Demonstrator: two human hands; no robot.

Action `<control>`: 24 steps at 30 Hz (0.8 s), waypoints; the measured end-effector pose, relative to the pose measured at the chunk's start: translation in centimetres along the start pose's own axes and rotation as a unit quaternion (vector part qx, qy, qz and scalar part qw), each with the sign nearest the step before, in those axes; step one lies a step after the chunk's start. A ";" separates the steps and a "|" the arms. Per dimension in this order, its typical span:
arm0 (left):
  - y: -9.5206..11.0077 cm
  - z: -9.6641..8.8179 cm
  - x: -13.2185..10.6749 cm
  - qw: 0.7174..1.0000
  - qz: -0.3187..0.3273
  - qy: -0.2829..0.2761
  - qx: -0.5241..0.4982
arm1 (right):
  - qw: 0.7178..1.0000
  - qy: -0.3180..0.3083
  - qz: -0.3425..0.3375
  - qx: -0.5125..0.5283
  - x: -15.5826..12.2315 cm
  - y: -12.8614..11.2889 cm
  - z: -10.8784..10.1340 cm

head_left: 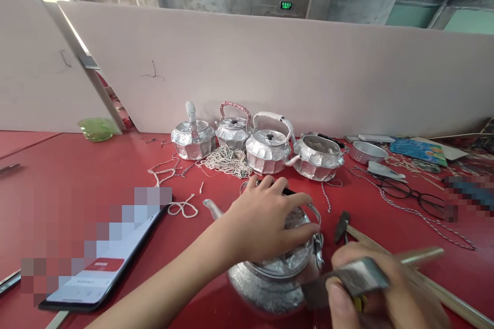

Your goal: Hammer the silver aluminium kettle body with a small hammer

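A silver hammered-metal kettle (262, 288) stands in front of me on the red table, its spout pointing left. My left hand (266, 216) lies across its top, fingers curled over the handle and lid area and hiding much of both. To the right, my right hand (386, 272) is closed around a hammer (363, 275), gripped close to its metal head. The dark end of that head is at the kettle's lower right side; blur hides whether they touch. Beyond my right hand lies another hammer (342, 226) with a long wooden handle.
Several similar kettles (268, 151) stand in a row at the back, beside a heap of cord (227, 162). A phone (100, 277) lies left. Eyeglasses (412, 195) and a perforated metal bowl (368, 153) are at right. A pale partition (270, 72) rises behind.
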State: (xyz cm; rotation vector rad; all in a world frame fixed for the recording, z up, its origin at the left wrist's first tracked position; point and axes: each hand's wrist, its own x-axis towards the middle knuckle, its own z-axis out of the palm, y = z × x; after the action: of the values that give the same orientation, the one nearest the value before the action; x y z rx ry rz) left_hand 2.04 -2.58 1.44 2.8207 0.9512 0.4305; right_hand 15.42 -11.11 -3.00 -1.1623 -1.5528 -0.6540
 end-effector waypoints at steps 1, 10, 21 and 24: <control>0.0 0.0 0.0 1.000 -0.001 0.001 -0.001 | 1.000 0.007 0.013 -0.003 0.0 0.1 -0.1; 0.1 -0.1 0.1 1.000 -0.005 -0.010 0.000 | 0.998 0.045 0.024 -0.021 0.2 0.1 0.3; 0.0 -0.1 0.0 1.000 -0.002 -0.012 -0.006 | 0.996 -0.076 0.003 0.037 1.1 -0.2 -0.2; 0.0 -0.1 0.0 1.000 -0.005 -0.014 -0.007 | 0.995 -0.077 0.021 0.063 1.6 -0.4 -0.3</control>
State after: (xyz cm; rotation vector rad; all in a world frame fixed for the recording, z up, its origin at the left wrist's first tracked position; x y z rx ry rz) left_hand 2.07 -2.60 1.52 2.8008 0.9544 0.3932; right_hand 15.22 -11.01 -1.37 -1.1694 -1.6684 -0.4408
